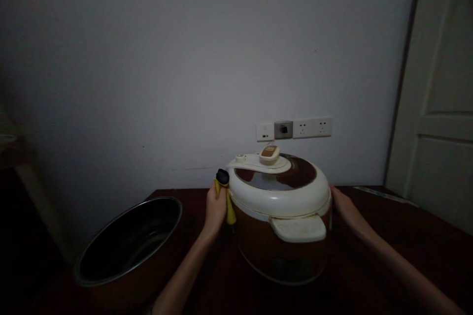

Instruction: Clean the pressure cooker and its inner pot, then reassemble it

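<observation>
A cream-and-brown electric pressure cooker [275, 199] stands in front of me, its lid on and a cream handle facing me. My left hand [216, 205] is closed at its left side, gripping a yellow item with a black top [231, 212] whose kind I cannot make out. Against the cooker's right side lies my right hand [343, 204], its fingertips hidden behind the body. To the left of my left arm is a wide, deep round pot [129, 275] with a dark inside, a metal rim and no lid.
Everything stands on a dark red tabletop [369, 246]. Behind it rises a pale wall [192, 83] with a row of sockets and switches [302, 128]. A thin flat strip [384, 196] lies at the back right, near a pale door [439, 108]. The light is dim.
</observation>
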`<state>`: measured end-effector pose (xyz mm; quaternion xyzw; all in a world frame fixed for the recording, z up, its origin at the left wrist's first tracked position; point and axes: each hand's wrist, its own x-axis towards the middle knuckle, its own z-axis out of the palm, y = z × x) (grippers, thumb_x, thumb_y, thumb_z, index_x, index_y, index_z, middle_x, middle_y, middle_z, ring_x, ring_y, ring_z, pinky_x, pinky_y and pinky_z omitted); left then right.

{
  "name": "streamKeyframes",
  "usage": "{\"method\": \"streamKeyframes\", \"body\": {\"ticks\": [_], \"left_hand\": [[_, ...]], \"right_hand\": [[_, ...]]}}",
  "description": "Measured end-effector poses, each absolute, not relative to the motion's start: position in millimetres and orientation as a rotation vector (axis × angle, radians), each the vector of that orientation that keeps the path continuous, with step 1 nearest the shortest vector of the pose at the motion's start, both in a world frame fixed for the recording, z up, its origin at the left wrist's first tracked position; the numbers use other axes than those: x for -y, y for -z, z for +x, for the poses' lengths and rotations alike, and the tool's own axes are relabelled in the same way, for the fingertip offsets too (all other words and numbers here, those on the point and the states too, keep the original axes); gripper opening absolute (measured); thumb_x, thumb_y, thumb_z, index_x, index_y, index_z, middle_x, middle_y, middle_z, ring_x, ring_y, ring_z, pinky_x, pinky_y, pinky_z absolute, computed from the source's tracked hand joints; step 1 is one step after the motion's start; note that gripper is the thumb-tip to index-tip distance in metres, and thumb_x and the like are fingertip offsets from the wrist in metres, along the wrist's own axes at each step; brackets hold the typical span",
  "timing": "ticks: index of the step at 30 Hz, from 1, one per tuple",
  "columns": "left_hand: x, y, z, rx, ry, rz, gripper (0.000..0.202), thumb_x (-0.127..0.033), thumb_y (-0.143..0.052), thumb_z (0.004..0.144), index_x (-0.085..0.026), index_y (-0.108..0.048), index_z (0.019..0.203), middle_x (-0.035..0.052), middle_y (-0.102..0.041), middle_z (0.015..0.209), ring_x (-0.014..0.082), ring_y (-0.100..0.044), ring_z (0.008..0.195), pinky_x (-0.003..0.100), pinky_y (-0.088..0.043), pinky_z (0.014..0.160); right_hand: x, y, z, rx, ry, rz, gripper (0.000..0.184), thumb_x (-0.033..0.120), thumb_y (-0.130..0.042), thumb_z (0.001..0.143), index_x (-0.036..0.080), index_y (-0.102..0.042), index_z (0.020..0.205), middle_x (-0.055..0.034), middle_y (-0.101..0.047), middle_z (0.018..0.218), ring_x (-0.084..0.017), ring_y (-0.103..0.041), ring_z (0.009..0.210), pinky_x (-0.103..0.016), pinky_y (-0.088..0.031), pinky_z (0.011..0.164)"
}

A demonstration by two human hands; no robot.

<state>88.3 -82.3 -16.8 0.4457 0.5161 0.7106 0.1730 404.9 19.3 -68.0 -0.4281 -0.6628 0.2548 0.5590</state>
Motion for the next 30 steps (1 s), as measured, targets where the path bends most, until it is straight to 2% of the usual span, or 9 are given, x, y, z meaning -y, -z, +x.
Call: {"method": "streamKeyframes", "body": {"ticks": [5,9,13,16,18,20,22,25,30], "left_hand": [[78,6,77,-1.473,-2.008,1.145,0.012,-0.026,-0.059,0.063,-0.017,-0.06,0.069,-0.0013,-0.058,0.06,0.0141,-0.052,0.059,0.023,-0.039,0.056],[81,-6,63,-1.412,-2.101,0.925,0.017,-0.033,-0.058,0.061,-0.017,-0.055,0.067,-0.004,-0.052,0.055,0.0117,-0.047,0.05,0.023,-0.037,0.052],[87,-28,67,-1.333,-2.325,1.084,0.023,-0.038,-0.058,0.069,-0.018,-0.06,0.079,-0.0021,-0.058,0.065,0.0144,-0.054,0.061,0.025,-0.042,0.06],[81,-38,90,-1.332,-2.195,1.468,0.025,-0.037,-0.056,0.079,-0.018,-0.066,0.09,0.0042,-0.067,0.083,0.0201,-0.061,0.086,0.029,-0.045,0.078],[77,-39,107,-1.298,-2.078,1.71,0.028,-0.034,-0.054,0.083,-0.019,-0.068,0.101,0.0086,-0.067,0.109,0.0231,-0.055,0.113,0.034,-0.038,0.098],[77,-36,120,-1.3,-1.957,1.932,0.03,-0.032,-0.048,0.087,-0.02,-0.067,0.108,0.0087,-0.059,0.128,0.0225,-0.044,0.128,0.037,-0.028,0.109],[83,-32,126,-1.327,-1.818,2.174,0.035,-0.029,-0.039,0.092,-0.019,-0.066,0.112,0.0082,-0.056,0.132,0.0211,-0.042,0.13,0.04,-0.026,0.11],[98,-30,132,-1.337,-1.645,2.543,0.042,-0.025,-0.028,0.094,-0.016,-0.063,0.115,0.0091,-0.059,0.128,0.019,-0.05,0.123,0.041,-0.034,0.106],[117,-43,161,-1.303,-1.212,3.061,0.041,-0.026,-0.03,0.094,-0.013,-0.059,0.121,0.009,-0.059,0.129,0.0184,-0.051,0.122,0.038,-0.038,0.104]], "right_hand": [[-22,72,407,1.572,-0.618,-0.991,0.038,0.047,-0.038,0.081,0.025,-0.068,0.09,-0.0074,-0.068,0.112,-0.029,-0.058,0.112,-0.041,-0.039,0.103],[-23,71,407,1.523,-0.63,-1.027,0.041,0.049,-0.038,0.077,0.023,-0.067,0.09,-0.0076,-0.068,0.113,-0.03,-0.057,0.113,-0.046,-0.036,0.105],[-19,65,404,1.524,-0.656,-1.029,0.038,0.051,-0.039,0.076,0.026,-0.066,0.083,-0.0062,-0.068,0.112,-0.03,-0.057,0.114,-0.046,-0.036,0.104],[-16,62,403,1.517,-0.67,-1.011,0.039,0.053,-0.039,0.075,0.025,-0.066,0.081,-0.0068,-0.069,0.11,-0.03,-0.058,0.113,-0.046,-0.036,0.104],[-16,62,403,1.513,-0.68,-1.005,0.04,0.054,-0.04,0.076,0.024,-0.066,0.081,-0.0078,-0.069,0.11,-0.031,-0.057,0.113,-0.045,-0.036,0.104],[-16,63,403,1.519,-0.694,-0.997,0.043,0.056,-0.04,0.077,0.023,-0.067,0.084,-0.0087,-0.069,0.111,-0.031,-0.056,0.115,-0.044,-0.035,0.105],[-18,65,401,1.521,-0.703,-0.977,0.048,0.058,-0.039,0.078,0.021,-0.067,0.088,-0.0101,-0.068,0.113,-0.03,-0.054,0.117,-0.044,-0.033,0.106],[-21,68,399,1.506,-0.71,-0.959,0.056,0.061,-0.036,0.079,0.017,-0.067,0.093,-0.0129,-0.066,0.115,-0.029,-0.056,0.114,-0.043,-0.033,0.106],[-20,71,396,1.491,-0.706,-0.985,0.057,0.061,-0.035,0.08,0.017,-0.067,0.097,-0.0123,-0.067,0.112,-0.029,-0.057,0.111,-0.043,-0.034,0.104]]}}
